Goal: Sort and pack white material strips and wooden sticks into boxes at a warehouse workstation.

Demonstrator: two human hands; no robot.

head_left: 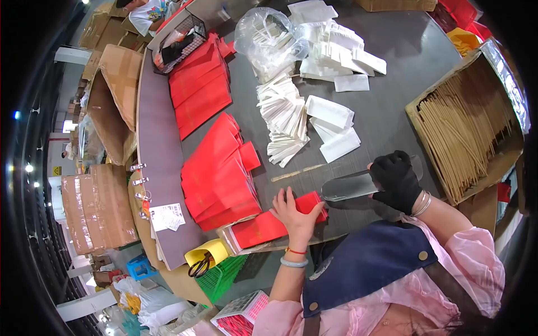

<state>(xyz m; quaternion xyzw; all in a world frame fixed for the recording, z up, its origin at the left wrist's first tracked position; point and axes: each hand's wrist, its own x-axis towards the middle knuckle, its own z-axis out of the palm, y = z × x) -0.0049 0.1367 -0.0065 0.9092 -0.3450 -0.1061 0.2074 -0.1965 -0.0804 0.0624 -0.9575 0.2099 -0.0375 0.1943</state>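
Note:
My left hand [294, 217], bare with a bangle and a red string at the wrist, lies with fingers spread on a red paper packet [258, 231] by the table's near edge. The packet's right end shows beyond my thumb. In a black fingerless glove, my right hand [395, 182] is closed on a clear plastic sleeve [348, 188]. The sleeve's rounded end points left, just above the red packet's end. Fanned red packets [218, 176] are piled left of my left hand. More red packets [199, 89] lie farther back.
White paper packets [283, 117] and a clear plastic bag [266, 39] lie toward the back. At right stands a carton [417, 112] of brown sticks or folded strips. A yellow holder [210, 252] with scissors hangs at the near left edge. A black wire basket [190, 28] sits far left.

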